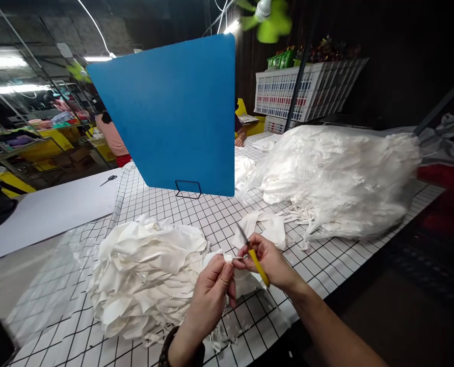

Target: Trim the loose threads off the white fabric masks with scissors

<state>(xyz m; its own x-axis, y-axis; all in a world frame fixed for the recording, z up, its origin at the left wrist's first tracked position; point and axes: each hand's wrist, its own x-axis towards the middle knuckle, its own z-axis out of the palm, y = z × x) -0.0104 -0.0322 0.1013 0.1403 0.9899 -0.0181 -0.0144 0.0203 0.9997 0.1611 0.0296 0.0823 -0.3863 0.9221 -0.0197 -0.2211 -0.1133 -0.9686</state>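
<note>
Cloth [229, 258] was pinched tight in the left hand [211, 289], near the worktop's [318, 269] front edge. Snips [259, 267] were held in the curled right hand [275, 261]; rightward along that edge, gridded surface was exposed.

On the white gridded worktop [326, 260], a white fabric heap [146, 275] lies left of a bulging clear plastic bag [337, 178] and before a blue rectangular board [173, 112].

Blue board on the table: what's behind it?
Past the left edge of the blue board: a person in a pink top. Past its right edge: another person's hand and white cloth. Anything directly behind is covered.
</note>
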